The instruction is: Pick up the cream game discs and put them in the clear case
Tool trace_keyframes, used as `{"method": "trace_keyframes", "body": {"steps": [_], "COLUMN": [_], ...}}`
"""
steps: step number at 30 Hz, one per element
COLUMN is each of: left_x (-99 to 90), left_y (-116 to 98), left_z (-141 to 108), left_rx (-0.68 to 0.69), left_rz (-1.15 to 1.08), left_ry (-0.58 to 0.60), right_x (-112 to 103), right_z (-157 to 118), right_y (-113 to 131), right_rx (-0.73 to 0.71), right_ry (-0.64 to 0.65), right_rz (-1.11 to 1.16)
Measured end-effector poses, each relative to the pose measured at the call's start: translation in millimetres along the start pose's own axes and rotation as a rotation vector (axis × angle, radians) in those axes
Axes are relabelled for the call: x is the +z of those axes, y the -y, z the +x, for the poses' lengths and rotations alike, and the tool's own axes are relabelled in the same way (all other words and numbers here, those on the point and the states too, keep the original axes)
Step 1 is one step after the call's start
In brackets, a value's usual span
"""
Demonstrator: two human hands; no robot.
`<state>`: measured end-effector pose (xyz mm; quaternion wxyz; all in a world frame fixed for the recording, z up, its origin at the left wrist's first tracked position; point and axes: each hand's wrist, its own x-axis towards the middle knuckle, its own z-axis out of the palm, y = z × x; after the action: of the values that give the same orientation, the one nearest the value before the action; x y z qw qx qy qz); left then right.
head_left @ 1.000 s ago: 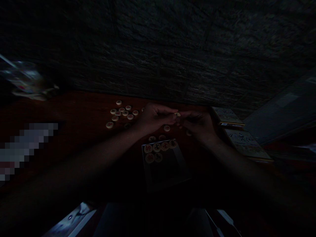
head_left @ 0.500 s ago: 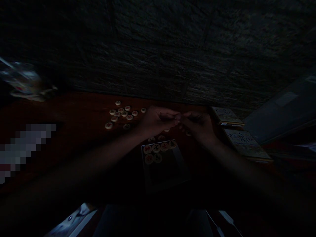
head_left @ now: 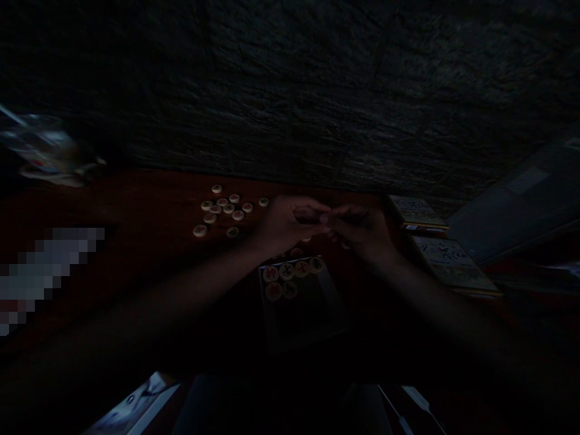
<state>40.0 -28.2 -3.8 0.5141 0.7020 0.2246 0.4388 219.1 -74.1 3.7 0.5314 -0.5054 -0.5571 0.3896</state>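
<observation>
My left hand (head_left: pixel 290 222) and my right hand (head_left: pixel 362 228) meet at the fingertips above the dark wooden table (head_left: pixel 149 199). Both are pinched closed; whatever is between the fingers is too dark and small to name. Below them lies a shallow open box (head_left: pixel 338 302) with several round Chinese chess pieces in its upper rows, among them a red-marked piece (head_left: pixel 270 273) and a black-marked piece (head_left: pixel 289 290). A few pieces, such as one (head_left: pixel 296 252), lie partly hidden between the box and my hands.
Several loose pieces (head_left: pixel 229 209) lie on the table left of my hands. Two flat printed boxes (head_left: pixel 419 212) (head_left: pixel 455 263) rest at the right. A clear container (head_left: pixel 45 145) stands at the far left. A rough stone wall (head_left: pixel 290 109) rises behind the table.
My left hand has shifted very slightly, now covering more of a piece just above the box. My fingertips remain together.
</observation>
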Motion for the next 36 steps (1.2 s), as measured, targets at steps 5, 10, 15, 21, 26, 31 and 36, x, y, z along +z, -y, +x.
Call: {"method": "trace_keyframes", "body": {"steps": [5, 10, 15, 21, 26, 31, 36], "left_x": [-3.9, -5.9, -4.8, -2.0, -1.1, -0.9, -1.0], "left_y": [2.6, 8.2, 6.0, 0.9, 0.4, -0.9, -1.0], "left_z": [2.5, 4.0, 3.9, 3.1, 2.6, 2.1, 2.5], "left_rx": [-0.051, -0.072, -0.151, -0.161, -0.168, -0.200, -0.167], "left_rz": [-0.061, -0.160, -0.300, -0.310, -0.288, -0.285, -0.277], "left_ry": [-0.032, -0.058, -0.066, -0.103, -0.115, -0.110, -0.056], "right_x": [-1.2, -4.7, -6.9, -4.2, -2.7, -6.1, -9.2], "right_z": [0.8, 1.4, 4.2, 1.1, -1.0, 1.4, 2.3], "right_y": [2.3, 1.3, -2.6, -1.0, 0.1, -1.9, -4.2], "right_rx": [-0.004, -0.021, -0.118, -0.176, -0.157, -0.152, -0.123], "right_ry": [0.010, -0.006, -0.004, 0.011, -0.005, -0.027, -0.042], "right_rz": [0.049, 0.031, 0.013, 0.008, -0.009, -0.019, -0.023]}}
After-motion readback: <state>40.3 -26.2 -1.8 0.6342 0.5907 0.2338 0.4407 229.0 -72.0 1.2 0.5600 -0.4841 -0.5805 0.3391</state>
